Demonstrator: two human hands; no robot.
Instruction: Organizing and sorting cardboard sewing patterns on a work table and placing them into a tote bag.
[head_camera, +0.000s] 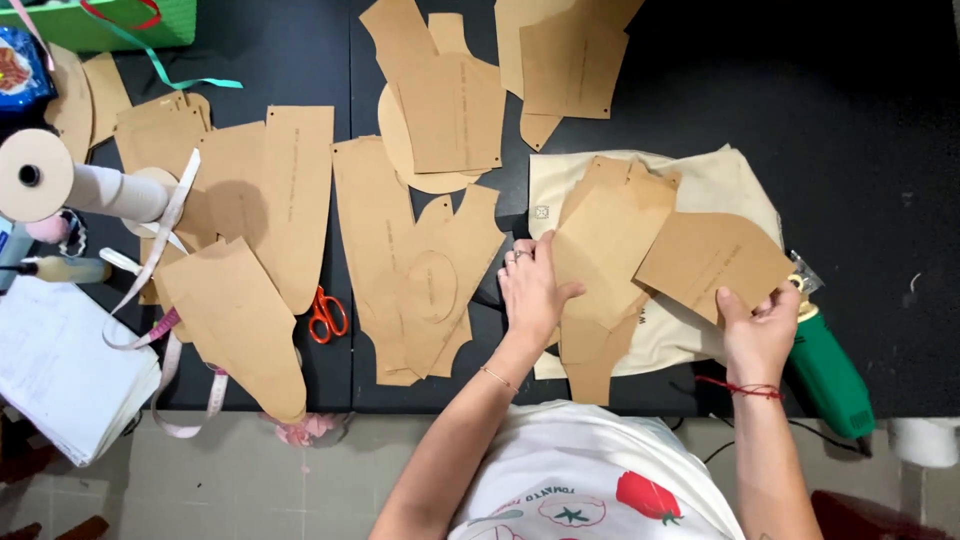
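Brown paper patterns (610, 260) hide the cloth (730, 180): left hand (532, 290) flat, right hand (758, 325) pinching one piece (712, 262).

Tan-brown paper pattern pieces (610, 250) on cream cloth (720, 180), black table (860, 120); orange-handled scissors (327, 315), green tool (830, 375), pink measuring tape (165, 335), white shirt (590, 480) with red tomato print.

A black desk (880, 180), its top split by a straight seam running front to back, fills most of the view under even overhead light with soft shadows, while beyond its near edge lies a floor (330, 480) of pale grey-beige tiles with thin joints.
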